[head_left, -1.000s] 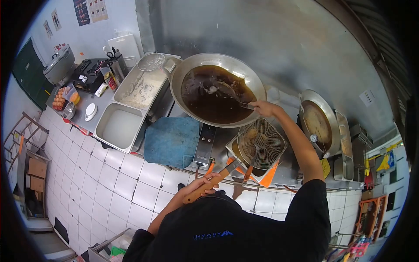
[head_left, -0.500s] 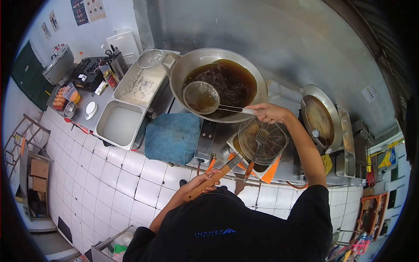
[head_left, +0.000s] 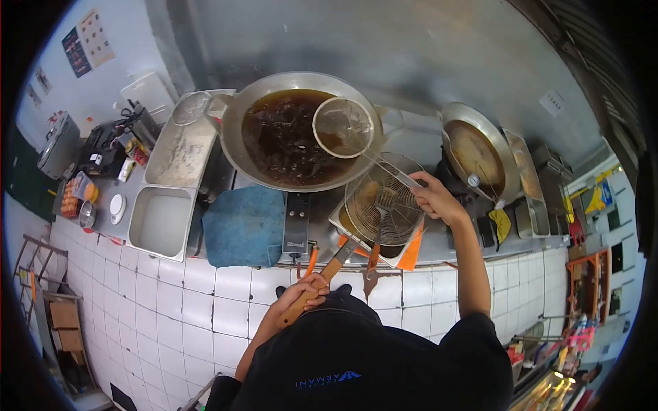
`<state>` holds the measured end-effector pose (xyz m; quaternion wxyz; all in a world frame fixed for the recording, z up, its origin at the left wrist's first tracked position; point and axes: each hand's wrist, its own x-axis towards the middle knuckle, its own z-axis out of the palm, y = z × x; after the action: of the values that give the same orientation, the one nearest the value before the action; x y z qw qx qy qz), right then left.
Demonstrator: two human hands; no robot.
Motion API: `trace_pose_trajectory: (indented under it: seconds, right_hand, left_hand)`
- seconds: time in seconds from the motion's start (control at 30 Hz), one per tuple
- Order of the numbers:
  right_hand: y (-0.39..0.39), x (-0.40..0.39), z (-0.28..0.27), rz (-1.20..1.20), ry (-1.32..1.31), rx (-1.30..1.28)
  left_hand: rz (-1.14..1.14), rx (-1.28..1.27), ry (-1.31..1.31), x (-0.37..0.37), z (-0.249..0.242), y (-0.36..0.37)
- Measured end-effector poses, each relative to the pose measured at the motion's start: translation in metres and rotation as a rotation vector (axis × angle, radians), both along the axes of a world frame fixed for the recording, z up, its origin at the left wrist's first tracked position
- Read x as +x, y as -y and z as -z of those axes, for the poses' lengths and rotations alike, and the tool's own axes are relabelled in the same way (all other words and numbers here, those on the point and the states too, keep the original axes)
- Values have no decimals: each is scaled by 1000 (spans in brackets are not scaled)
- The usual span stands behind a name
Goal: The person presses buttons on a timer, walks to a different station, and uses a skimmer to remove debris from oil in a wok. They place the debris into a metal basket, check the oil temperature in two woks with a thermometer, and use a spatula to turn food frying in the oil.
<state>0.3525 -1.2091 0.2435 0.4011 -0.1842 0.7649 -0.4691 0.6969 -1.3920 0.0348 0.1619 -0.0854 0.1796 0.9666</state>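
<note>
My right hand [head_left: 436,196] is closed on the metal handle of a round fine-mesh strainer [head_left: 343,128]. The strainer is over the right side of a large wok [head_left: 236,147] of dark brown oil [head_left: 284,147], close to its rim. My left hand [head_left: 303,298] wraps round the thick wooden handle of a wire spider skimmer [head_left: 404,229]. The skimmer's round wire head is above a rectangular metal pan [head_left: 340,220]. In that head lies a slotted turner [head_left: 379,226] with a brown handle, beside a small golden-brown piece [head_left: 371,189].
Left of the wok are a floury tray [head_left: 179,154], a white-bottomed metal tray [head_left: 161,219] and a blue cloth [head_left: 243,226]. A gas stove control panel [head_left: 297,222] faces me. At right stands a second wok [head_left: 504,147] of oil with a dial thermometer [head_left: 473,180].
My right hand has carried the mesh strainer from the wok's near left side to its right side, lifting it clear of the oil. My left hand keeps its hold; the view has shifted right.
</note>
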Motion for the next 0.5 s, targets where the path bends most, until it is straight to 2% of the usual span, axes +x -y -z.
trace_pose_trajectory:
  seconds: [0.07,0.17,0.2,0.27,0.33,0.37,0.4,0.47,0.5]
  right_hand:
    - [-28,16,2,85,-21,9]
    - [-69,45,15,272,-289,-127]
    - [-79,55,22,277,-285,-124]
    - [-102,72,41,442,-287,-187]
    - [-128,76,91,424,-658,-112]
    - [-124,73,100,208,-1315,-34]
    - [-131,93,109,332,-873,145]
    - [-131,98,148,221,-1011,451]
    - [-135,106,158,266,-981,417]
  left_hand:
    - [10,-7,10,-2,-5,0]
    - [7,-17,101,-3,-26,2]
    - [13,-17,106,-4,-30,2]
    - [9,-16,131,-5,-35,2]
    - [13,-17,152,-4,-37,3]
    - [13,-16,169,-5,-37,3]
    - [26,-17,175,-5,-37,3]
    - [42,-55,161,-4,-35,4]
    - [55,-53,169,-1,-35,3]
